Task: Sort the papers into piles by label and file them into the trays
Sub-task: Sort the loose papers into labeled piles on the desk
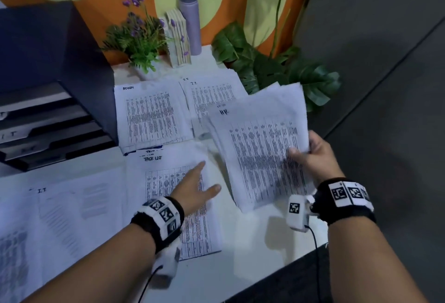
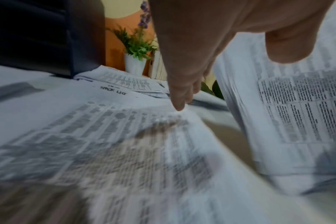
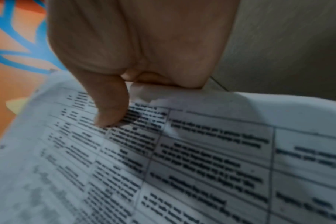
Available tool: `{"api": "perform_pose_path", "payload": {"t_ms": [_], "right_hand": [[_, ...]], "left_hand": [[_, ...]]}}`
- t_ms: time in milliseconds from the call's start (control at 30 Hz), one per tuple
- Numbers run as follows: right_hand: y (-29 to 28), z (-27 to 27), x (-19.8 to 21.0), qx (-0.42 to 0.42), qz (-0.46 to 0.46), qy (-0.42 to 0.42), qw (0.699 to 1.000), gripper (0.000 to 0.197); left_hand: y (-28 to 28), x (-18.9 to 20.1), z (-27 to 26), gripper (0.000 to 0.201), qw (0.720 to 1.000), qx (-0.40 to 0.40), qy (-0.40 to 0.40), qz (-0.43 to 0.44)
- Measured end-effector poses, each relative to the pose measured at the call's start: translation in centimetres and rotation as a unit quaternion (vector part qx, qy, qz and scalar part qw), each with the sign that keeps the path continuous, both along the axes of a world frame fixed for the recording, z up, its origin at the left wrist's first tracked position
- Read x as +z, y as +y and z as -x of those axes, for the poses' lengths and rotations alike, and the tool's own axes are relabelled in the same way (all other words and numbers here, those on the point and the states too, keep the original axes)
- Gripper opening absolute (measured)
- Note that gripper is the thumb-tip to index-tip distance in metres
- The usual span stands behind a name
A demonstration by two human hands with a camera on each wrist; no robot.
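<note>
On the white table (image 1: 243,242), nearest the person, the left hand (image 1: 192,190) lies flat with fingers straight and spread on the sheet headed "TASK LIST" (image 1: 168,165), gripping nothing; in the left wrist view one fingertip (image 2: 179,106) touches that sheet (image 2: 98,121) near its right edge. To the left of it a pile of sheets marked "I.T" (image 1: 60,206) lies flat at the near left of the table; its print is blurred.

The right hand (image 1: 315,156) grasps a stack of papers (image 1: 260,153) by its right edge, thumb on top and the other fingers hidden underneath; the stack is lifted clear of the table and tilted, just to the right of the left hand, its top label too small to read. The right wrist view shows the thumb (image 3: 109,106) pressed on the printed table of the top sheet (image 3: 201,159).

Farther back two more piles lie side by side: one headed "ADMIN" (image 1: 151,115) against the tray unit, and one headed "I.T" (image 1: 212,95) beside it, partly covered by the held stack.

At the left stands a dark tray unit (image 1: 55,81) with stacked slots; its drawers carry small labels, one reading "I T"; what lies inside cannot be made out.

At the wall stand a potted purple flower (image 1: 139,38), a small stack of books (image 1: 179,38), a lilac bottle (image 1: 191,18) and a large-leaved plant (image 1: 277,66).
</note>
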State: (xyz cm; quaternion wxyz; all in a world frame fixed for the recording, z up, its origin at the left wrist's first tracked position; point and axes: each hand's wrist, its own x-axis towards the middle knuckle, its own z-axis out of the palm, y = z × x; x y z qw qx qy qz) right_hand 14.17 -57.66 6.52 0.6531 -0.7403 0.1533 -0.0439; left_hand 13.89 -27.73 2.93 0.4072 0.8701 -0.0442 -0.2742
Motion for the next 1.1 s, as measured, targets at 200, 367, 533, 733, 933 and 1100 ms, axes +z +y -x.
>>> {"api": "perform_pose_path", "payload": {"t_ms": [200, 367, 533, 733, 933, 1100], "right_hand": [[2.3, -1.1, 3.2, 0.041, -0.092, -0.112, 0.989, 0.047], [3.7, -0.3, 1.5, 0.02, -0.125, -0.105, 0.986, 0.062], [4.4, -0.2, -0.9, -0.012, -0.068, -0.045, 0.997, 0.061], [2.8, -1.2, -1.9, -0.084, 0.086, 0.033, 0.992, 0.048], [1.9, -2.1, -6.0, 0.02, 0.268, 0.262, 0.927, 0.048], [2.6, -2.7, -7.6, 0.017, 0.318, 0.276, 0.907, 0.054]], "left_hand": [[-2.4, 4.8, -3.2, 0.06, 0.955, 0.166, -0.039, 0.243], [-3.3, 5.4, -2.8, 0.038, 0.956, 0.151, -0.091, 0.232], [-3.5, 3.5, -2.6, 0.046, 0.97, 0.143, -0.089, 0.175], [-2.4, 1.9, -1.9, 0.048, 0.985, 0.107, -0.079, 0.108], [2.4, -0.9, 1.7, 0.093, 0.978, -0.14, -0.027, -0.151], [5.7, -3.0, 6.4, 0.121, 0.925, -0.252, 0.006, -0.286]]}}
